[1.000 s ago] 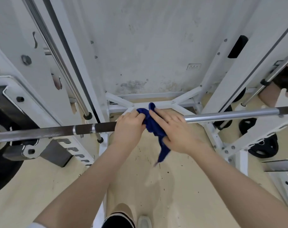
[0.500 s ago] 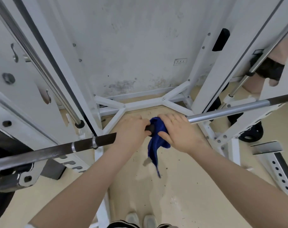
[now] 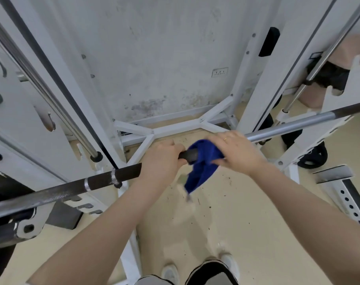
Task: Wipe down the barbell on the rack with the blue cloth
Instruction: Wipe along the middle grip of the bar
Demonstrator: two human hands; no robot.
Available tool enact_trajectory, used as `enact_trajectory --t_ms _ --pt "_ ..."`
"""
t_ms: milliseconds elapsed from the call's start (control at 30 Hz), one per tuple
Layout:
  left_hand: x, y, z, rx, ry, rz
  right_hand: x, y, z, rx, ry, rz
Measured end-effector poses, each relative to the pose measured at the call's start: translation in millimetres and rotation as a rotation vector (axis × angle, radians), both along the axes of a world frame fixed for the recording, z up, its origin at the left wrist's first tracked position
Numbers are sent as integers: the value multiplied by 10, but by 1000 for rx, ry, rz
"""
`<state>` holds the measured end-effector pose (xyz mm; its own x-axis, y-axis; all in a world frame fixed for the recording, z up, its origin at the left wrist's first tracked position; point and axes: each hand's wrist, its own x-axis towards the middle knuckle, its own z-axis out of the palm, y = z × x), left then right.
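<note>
The barbell (image 3: 105,178) runs across the view from lower left to upper right, dark and knurled on the left, shiny steel on the right (image 3: 288,128). My left hand (image 3: 161,161) grips the bar near its middle. Just to its right, the blue cloth (image 3: 203,165) is draped over the bar, with one end hanging down. My right hand (image 3: 236,153) holds the cloth wrapped against the bar. A short dark stretch of bar shows between the two hands.
White rack uprights (image 3: 263,87) stand left and right, with steel guide rods (image 3: 51,95) beside them. Black weight plates (image 3: 312,157) lie on the floor at right. A white floor brace (image 3: 175,128) crosses under the bar. A grey wall is behind. My shoes show below.
The cloth and my right hand have shifted a little right along the bar, baring a short dark stretch beside my left hand. The view has tilted, so the bar slopes more.
</note>
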<state>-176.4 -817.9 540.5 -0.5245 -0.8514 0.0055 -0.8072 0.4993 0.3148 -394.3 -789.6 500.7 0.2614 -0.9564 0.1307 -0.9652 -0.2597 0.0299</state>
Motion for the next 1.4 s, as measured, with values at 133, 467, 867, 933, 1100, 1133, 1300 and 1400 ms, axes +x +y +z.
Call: enact_trajectory --t_ms 133,467,867,933,1100,1133,1300,1400 --pt "-51 13 20 -11 -33 26 -183 -16 32 -21 89 -287" --pt "-323 74 29 -93 -284 225 -344 -84 -133 -195 71 -69" --pt "-1329 336 -105 -130 65 230 -553 -175 -113 -148 -34 17" --pt "-1449 330 -117 -140 58 237 -975 -110 -84 -75 -7 -60" --pt "-1807 319 -155 -107 44 135 -1722 -19 44 -17 41 -272" --pt "-1873 323 -167 -154 23 130 -1669 -47 50 -7 67 -301" --pt "-2016 295 -259 -323 -66 227 -1169 -6 -210 -221 68 -45" --pt "-2028 361 -272 -285 -62 243 -1570 -64 -64 -115 13 -9"
